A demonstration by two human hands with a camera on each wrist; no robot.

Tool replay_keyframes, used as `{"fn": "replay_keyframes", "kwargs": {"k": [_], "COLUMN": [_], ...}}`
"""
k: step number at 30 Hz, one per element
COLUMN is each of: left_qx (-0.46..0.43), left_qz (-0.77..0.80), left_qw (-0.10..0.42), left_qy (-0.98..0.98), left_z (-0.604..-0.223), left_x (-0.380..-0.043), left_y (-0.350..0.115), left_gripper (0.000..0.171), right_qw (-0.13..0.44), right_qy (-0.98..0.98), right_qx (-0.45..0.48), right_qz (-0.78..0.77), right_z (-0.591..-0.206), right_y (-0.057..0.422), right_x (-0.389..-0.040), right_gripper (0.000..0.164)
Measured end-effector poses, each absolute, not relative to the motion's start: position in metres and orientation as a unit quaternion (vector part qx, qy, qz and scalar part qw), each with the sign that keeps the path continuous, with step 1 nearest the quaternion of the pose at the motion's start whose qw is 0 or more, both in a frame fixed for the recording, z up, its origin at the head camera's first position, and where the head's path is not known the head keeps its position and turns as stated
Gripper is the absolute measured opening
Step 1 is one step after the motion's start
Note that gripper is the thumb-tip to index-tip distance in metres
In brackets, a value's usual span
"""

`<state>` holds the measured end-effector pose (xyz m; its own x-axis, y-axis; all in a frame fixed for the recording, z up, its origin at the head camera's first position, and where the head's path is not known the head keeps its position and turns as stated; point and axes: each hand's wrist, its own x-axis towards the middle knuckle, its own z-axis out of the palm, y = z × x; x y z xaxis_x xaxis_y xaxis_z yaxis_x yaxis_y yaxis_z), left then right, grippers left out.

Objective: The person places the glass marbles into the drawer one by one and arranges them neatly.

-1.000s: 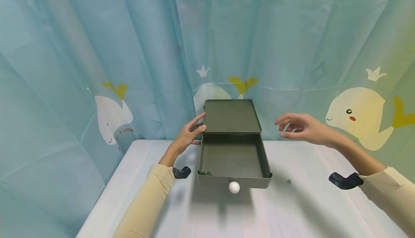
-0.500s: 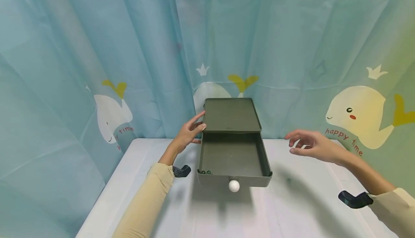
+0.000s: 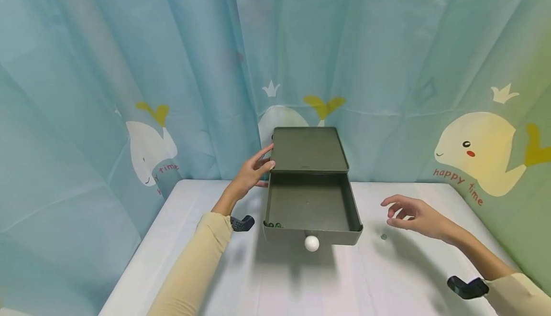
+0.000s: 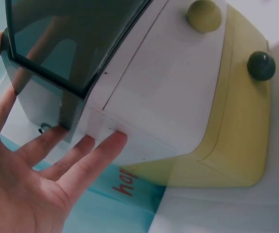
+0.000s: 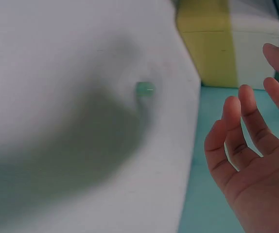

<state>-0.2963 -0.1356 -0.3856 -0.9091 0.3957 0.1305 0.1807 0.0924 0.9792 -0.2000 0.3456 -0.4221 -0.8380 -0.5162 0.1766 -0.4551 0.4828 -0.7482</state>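
Observation:
A small drawer cabinet [image 3: 307, 149] with a dark green top tier stands at the back of the table. Its top drawer [image 3: 307, 201] is pulled out, with a white knob [image 3: 312, 243] at the front and several small green pieces [image 3: 273, 225] in the near left corner. My left hand [image 3: 247, 175] rests against the cabinet's left side, fingers spread and thumb near the top's front corner. To the right of the drawer my right hand [image 3: 419, 218] hovers, fingers loosely bent with nothing between them. A small green bead-like piece [image 5: 145, 89] lies on the table near it.
Lower tiers show in the left wrist view: a white drawer with a yellow knob [image 4: 204, 15] and a yellow one with a green knob [image 4: 261, 65]. A whale-print curtain [image 3: 387, 58] hangs behind the white table [image 3: 224, 277].
My right hand has come down and slightly right, toward the table near the small green piece. The left hand stays against the cabinet, and the drawer stays pulled out.

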Motion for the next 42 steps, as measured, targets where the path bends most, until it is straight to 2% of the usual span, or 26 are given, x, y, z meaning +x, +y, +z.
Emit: {"fn": "replay_keyframes", "kwargs": {"k": [6, 17, 24, 30, 42], "left_qx": [0.197, 0.194, 0.191, 0.19, 0.188], "left_qz": [0.645, 0.641, 0.642, 0.644, 0.641], "left_qw": [0.085, 0.087, 0.084, 0.092, 0.088], "left_qy": [0.734, 0.737, 0.738, 0.736, 0.739], "left_z": [-0.383, -0.38, -0.382, -0.381, -0.382], "left_x": [-0.297, -0.298, -0.297, -0.298, -0.298], "left_y": [-0.134, -0.134, -0.133, -0.133, -0.134], "left_gripper": [0.06, 0.061, 0.061, 0.063, 0.062], "right_qw": [0.027, 0.045, 0.048, 0.052, 0.028], "right_qy": [0.846, 0.845, 0.84, 0.852, 0.878], "right_qx": [-0.313, -0.291, -0.302, -0.271, -0.243], "right_qz": [-0.431, -0.446, -0.449, -0.445, -0.411], "right_z": [-0.446, -0.477, -0.487, -0.492, -0.497], "right_y": [0.35, 0.354, 0.355, 0.354, 0.35], "right_x": [-0.201, -0.198, -0.2, -0.196, -0.194], "right_gripper": [0.035, 0.032, 0.027, 0.024, 0.02]}}
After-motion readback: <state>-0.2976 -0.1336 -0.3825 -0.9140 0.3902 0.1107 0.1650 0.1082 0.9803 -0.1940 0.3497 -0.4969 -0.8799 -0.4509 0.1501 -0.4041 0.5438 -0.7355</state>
